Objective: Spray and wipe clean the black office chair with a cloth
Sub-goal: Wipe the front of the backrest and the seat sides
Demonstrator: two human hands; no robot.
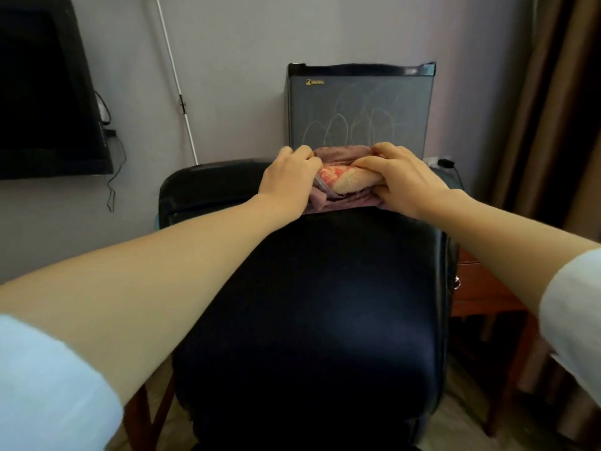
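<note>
Both hands grasp the bunched cloth [341, 180] at the far edge of the black office chair [312, 304]. The left hand [289, 180] clutches its left end with curled fingers; the right hand [400, 180] clamps its right end likewise.

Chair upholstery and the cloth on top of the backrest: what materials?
The chair looks like leather or faux leather: smooth, dark, faint sheen. The cloth is soft textile: purple part bunches in folds, red-and-cream part looks nubby, terry-like.
</note>
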